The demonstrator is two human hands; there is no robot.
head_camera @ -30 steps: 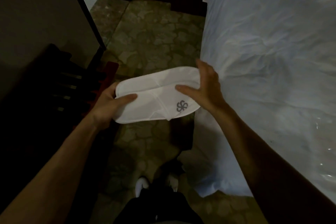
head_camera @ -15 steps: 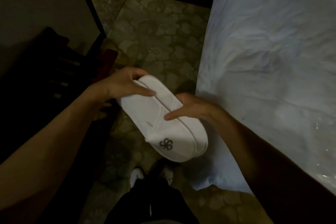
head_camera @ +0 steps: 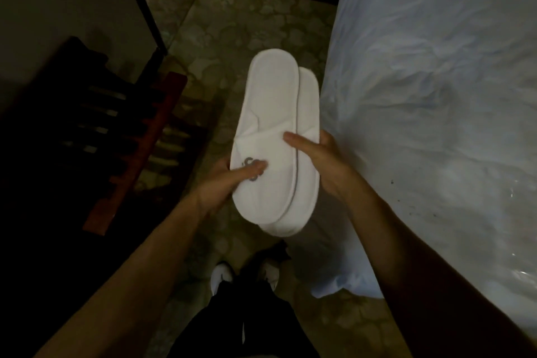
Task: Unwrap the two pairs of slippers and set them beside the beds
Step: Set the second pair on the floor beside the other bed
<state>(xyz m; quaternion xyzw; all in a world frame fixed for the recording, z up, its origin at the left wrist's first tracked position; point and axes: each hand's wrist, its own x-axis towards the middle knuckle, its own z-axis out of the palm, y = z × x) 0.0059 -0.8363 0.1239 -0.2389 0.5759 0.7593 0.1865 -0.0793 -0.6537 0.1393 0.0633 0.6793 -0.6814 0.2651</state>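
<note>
I hold a pair of white slippers (head_camera: 276, 113) stacked one on the other, heels pointing away from me, above the floor. A grey logo on the top slipper's toe is partly under my thumb. My left hand (head_camera: 229, 180) grips the toe end from the left. My right hand (head_camera: 322, 160) holds the right edge, thumb lying across the top slipper. No wrapper is visible on them. The bed (head_camera: 436, 96) with pale blue sheet lies just to the right.
A dark wooden slatted rack (head_camera: 122, 136) stands at the left against the wall. Patterned stone floor (head_camera: 232, 23) runs between rack and bed. My white shoes (head_camera: 220, 276) are below. Clear plastic (head_camera: 520, 241) lies on the bed at the right edge.
The slippers turned from lying crosswise to pointing lengthwise away from me. My left hand shifted from the heel end to the logo toe end; my right moved to the right edge.
</note>
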